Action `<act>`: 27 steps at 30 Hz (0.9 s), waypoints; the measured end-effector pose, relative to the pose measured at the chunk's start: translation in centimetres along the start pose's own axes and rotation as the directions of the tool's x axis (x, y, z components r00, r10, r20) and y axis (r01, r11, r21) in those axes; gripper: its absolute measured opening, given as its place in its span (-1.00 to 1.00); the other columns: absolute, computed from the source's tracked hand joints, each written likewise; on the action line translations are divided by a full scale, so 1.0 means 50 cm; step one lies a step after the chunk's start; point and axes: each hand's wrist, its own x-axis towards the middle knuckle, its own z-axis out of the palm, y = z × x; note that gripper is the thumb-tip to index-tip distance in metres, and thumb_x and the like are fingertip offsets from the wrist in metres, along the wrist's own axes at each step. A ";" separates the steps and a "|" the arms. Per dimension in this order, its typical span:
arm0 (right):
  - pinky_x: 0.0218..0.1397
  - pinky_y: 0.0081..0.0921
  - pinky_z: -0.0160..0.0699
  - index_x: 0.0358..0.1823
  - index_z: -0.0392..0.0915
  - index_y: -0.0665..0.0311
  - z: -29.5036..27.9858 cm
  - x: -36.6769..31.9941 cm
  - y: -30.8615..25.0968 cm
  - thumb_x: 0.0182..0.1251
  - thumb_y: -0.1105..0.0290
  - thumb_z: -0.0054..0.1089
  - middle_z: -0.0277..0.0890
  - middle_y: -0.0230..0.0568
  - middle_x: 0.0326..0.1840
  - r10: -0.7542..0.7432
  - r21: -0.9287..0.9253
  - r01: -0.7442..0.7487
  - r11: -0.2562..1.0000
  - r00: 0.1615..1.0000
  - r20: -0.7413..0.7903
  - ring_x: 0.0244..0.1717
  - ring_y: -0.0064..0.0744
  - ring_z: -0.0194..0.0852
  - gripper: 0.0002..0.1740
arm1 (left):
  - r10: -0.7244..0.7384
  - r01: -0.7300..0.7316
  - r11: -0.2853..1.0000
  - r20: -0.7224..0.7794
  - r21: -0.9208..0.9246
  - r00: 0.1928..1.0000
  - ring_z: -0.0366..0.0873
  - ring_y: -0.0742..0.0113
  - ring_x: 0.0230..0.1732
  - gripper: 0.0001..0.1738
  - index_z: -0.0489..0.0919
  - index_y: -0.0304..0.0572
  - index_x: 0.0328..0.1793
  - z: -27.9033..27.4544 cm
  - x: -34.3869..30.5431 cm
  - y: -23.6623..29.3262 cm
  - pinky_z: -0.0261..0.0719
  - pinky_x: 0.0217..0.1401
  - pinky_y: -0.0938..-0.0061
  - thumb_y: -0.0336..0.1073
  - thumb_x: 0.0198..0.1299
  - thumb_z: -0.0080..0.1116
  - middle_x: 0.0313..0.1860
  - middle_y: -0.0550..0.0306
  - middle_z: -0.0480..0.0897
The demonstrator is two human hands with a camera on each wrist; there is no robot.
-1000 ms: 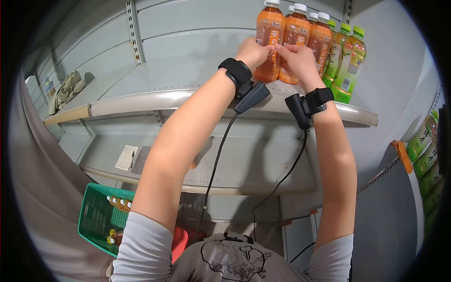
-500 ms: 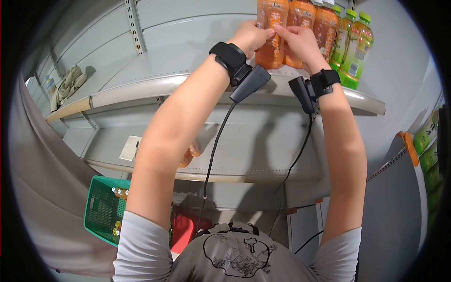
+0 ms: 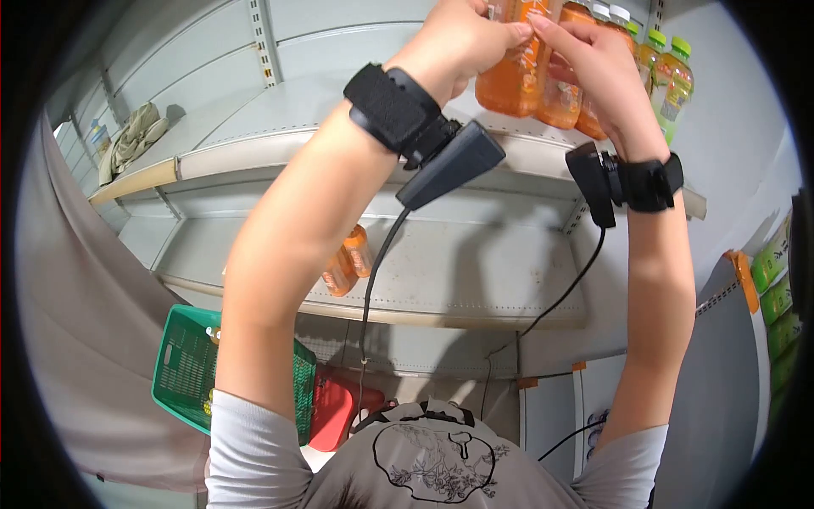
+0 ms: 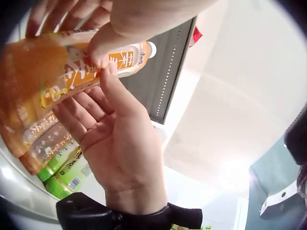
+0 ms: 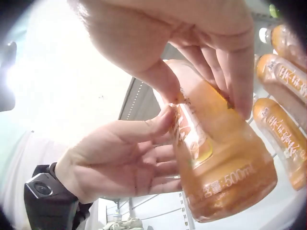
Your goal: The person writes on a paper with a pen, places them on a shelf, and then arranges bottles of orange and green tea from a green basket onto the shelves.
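An orange drink bottle [image 3: 513,76] with a printed label is held off the top shelf [image 3: 280,148] between both hands. My left hand [image 3: 462,38] curls round its left side, thumb on the label. My right hand [image 3: 593,64] pinches the right side with thumb and fingertips. In the left wrist view the left hand [image 4: 129,19] grips the bottle [image 4: 53,81] from above, and the right hand [image 4: 120,139] reaches up to the label. The right wrist view has the right hand [image 5: 192,43] pinching the bottle [image 5: 220,163], with the left hand [image 5: 129,155] behind it.
More orange bottles [image 3: 568,97] and green bottles [image 3: 670,72] stand at the shelf's right end. Two orange bottles [image 3: 348,259] lie on the lower shelf. A green basket [image 3: 182,373] and a red item [image 3: 335,416] sit on the floor; a cloth [image 3: 136,140] lies far left.
Both hands have brought the orange bottle off the row and nearer to the head camera; the view has shifted, revealing two bottles on the lower shelf.
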 end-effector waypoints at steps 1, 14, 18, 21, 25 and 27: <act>-0.39 -0.68 0.34 -0.39 0.56 0.40 0.002 -0.013 -0.007 0.19 0.07 0.15 0.46 -0.40 -0.52 -0.047 0.054 0.047 0.997 0.999 -0.011 -0.50 -0.71 0.35 -0.56 | -0.025 0.024 0.995 0.013 0.093 1.000 0.52 0.38 -0.23 -0.64 0.49 -0.36 -0.03 -0.007 -0.011 0.003 0.45 -0.11 0.47 -0.23 0.15 0.13 -0.25 0.09 0.59; -0.14 -0.74 0.43 -0.18 0.43 0.53 0.099 -0.215 -0.173 0.24 0.42 0.09 0.51 -0.27 -0.30 -0.067 0.276 0.012 0.961 0.979 0.191 -0.27 -0.68 0.44 -0.74 | 0.071 -0.071 0.997 -0.053 0.000 0.996 0.55 0.50 -0.26 -0.66 0.50 -0.43 -0.05 -0.115 -0.288 0.048 0.53 -0.20 0.57 -0.39 0.06 0.21 -0.27 0.04 0.63; -0.10 -0.67 0.45 -0.04 0.35 0.58 0.150 -0.236 -0.184 0.25 0.47 0.07 0.48 -0.12 -0.14 -0.138 0.348 0.045 0.936 0.959 0.246 -0.15 -0.55 0.47 -0.67 | 0.012 -0.010 0.997 -0.027 0.078 1.000 0.52 0.46 -0.13 -0.53 0.37 -0.45 0.14 -0.164 -0.342 0.048 0.49 -0.04 0.56 -0.37 0.13 0.16 -0.10 0.06 0.57; -0.09 -0.67 0.45 -0.02 0.34 0.59 0.193 -0.246 -0.173 0.24 0.48 0.07 0.48 -0.11 -0.14 -0.152 0.407 0.009 0.913 0.936 0.319 -0.16 -0.55 0.47 -0.65 | -0.006 0.018 0.995 -0.120 0.098 0.993 0.53 0.48 -0.20 -0.57 0.43 -0.42 0.06 -0.184 -0.379 0.027 0.50 -0.11 0.55 -0.37 0.08 0.20 -0.20 0.07 0.60; -0.18 -0.55 0.58 -0.16 0.42 0.55 0.263 -0.287 -0.144 0.14 0.45 0.20 0.53 -0.11 -0.23 -0.108 0.460 -0.070 0.885 0.930 0.350 -0.19 -0.47 0.53 -0.69 | -0.106 0.126 0.988 -0.198 0.092 0.974 0.52 0.46 -0.17 -0.56 0.43 -0.39 0.08 -0.203 -0.446 -0.020 0.51 -0.09 0.53 -0.39 0.05 0.22 -0.20 0.09 0.60; -0.13 -0.51 0.56 -0.11 0.41 0.53 0.292 -0.314 -0.123 0.15 0.45 0.19 0.53 -0.11 -0.19 -0.086 0.450 -0.127 0.884 0.902 0.424 -0.16 -0.46 0.52 -0.67 | -0.165 0.184 0.978 -0.178 0.094 0.970 0.48 0.40 -0.02 -0.51 0.37 -0.42 0.15 -0.214 -0.480 -0.054 0.48 0.05 0.49 -0.43 0.08 0.19 -0.06 0.10 0.55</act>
